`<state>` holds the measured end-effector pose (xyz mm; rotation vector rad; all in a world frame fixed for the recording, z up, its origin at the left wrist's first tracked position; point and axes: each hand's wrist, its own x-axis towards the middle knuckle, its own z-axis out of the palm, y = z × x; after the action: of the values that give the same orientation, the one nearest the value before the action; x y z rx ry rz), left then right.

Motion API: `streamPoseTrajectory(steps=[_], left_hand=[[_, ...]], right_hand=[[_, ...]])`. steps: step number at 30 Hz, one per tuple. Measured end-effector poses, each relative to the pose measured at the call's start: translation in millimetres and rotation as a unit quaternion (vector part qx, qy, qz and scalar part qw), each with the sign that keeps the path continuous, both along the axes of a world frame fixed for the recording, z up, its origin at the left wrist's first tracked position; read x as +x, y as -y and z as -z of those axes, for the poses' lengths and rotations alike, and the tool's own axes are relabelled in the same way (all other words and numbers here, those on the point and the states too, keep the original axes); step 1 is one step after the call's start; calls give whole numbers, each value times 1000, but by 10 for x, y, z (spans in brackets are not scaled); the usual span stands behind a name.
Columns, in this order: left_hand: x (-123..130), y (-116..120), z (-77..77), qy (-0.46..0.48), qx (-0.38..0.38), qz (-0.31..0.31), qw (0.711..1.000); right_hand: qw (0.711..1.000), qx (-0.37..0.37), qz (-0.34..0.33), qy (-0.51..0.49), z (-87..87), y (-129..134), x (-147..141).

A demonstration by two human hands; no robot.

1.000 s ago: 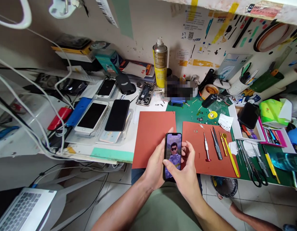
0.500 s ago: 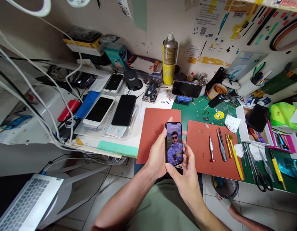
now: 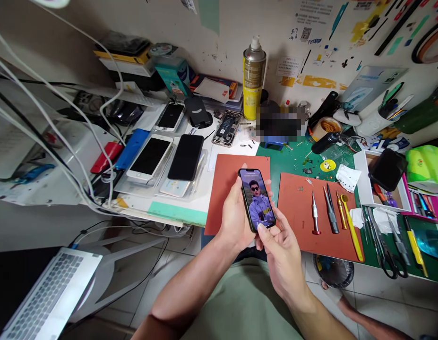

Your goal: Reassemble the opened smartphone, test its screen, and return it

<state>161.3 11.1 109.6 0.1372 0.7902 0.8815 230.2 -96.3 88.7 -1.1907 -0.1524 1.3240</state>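
Observation:
A dark-framed smartphone (image 3: 258,200) with its screen lit, showing a picture of a person in sunglasses and a purple jacket, is tilted slightly left in front of me. My left hand (image 3: 233,218) is wrapped round its left side, with fingertips showing past the right edge. At the lower right corner, my right hand (image 3: 281,243) grips the phone, its thumb on the bottom of the screen and its fingers curled at the side and underneath. Below and behind the phone lies a brown mat (image 3: 220,193).
A second brown mat (image 3: 291,226) bears a screwdriver (image 3: 315,215), tweezers and a yellow tool (image 3: 352,231). Scissors (image 3: 389,259) lie farther right. Several other phones and an opened phone (image 3: 227,128) sit at the left and back, near a spray can (image 3: 253,80). A laptop (image 3: 59,288) stands lower left.
The phone has tipped its top leftward in my hands. My right thumb has moved from the lower left corner onto the bottom of the screen. The whole view has shifted slightly.

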Motion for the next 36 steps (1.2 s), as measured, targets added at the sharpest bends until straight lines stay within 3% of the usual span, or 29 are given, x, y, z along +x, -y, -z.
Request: streamPoseTrajectory(steps=[4,15,36], left_hand=[[57,24,-50,-18,-30,-24,999],[122,16,-149,-66,-65,-63,994],[154,81,-187,-97,-41,-90,990]], right_hand=[[999,-16,30,-1,19,-56,-60],[997,4,-6,-74,-59,-16,8],[997,-15,-12,-69,-38,13,34]])
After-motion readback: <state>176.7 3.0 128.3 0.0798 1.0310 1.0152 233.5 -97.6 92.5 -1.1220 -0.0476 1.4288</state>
